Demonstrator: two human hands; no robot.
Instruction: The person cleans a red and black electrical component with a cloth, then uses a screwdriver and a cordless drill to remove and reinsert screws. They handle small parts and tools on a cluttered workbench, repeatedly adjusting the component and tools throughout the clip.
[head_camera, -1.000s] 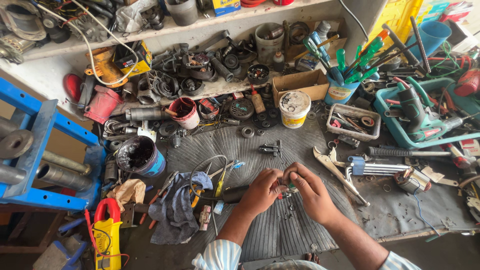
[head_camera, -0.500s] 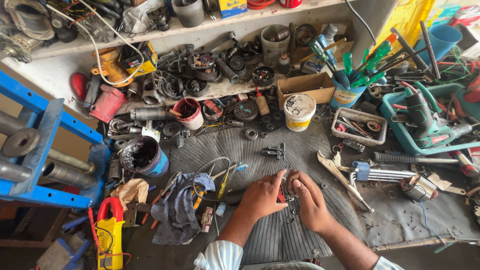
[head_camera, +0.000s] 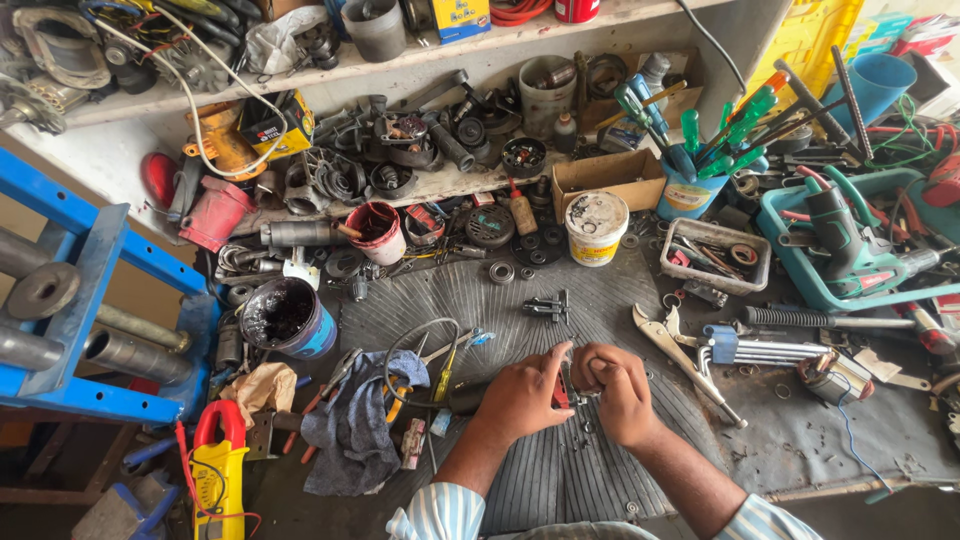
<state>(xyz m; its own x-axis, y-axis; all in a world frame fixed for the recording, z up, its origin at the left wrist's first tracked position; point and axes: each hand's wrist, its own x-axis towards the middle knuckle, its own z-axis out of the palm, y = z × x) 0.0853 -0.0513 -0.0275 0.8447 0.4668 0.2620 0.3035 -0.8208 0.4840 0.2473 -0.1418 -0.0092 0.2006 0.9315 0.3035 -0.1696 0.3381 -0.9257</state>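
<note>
Cluttered bench, ribbed rubber mat (head_camera: 560, 470) as your work surface, shelves of motor parts and tools behind it. Your left hand (head_camera: 522, 396) and right hand (head_camera: 618, 392) meet over the middle of the mat, both closed on one small part (head_camera: 562, 385) between them; a bit of red and some metal show between the fingers, the rest is hidden, so you can't tell exactly what it is. The part is held just above the mat, not resting on it.

As for progress, you look to be mid-job: small screws or bits (head_camera: 585, 432) lie loose on the mat right under your hands, which suggests the part is opened up and not yet put together. A dark metal piece (head_camera: 547, 306) lies on the mat beyond your hands, untouched. Pliers (head_camera: 685, 358) lie at the mat's right side, a blue rag (head_camera: 362, 430) at its left, neither in use. Nothing finished shows on the mat
</note>
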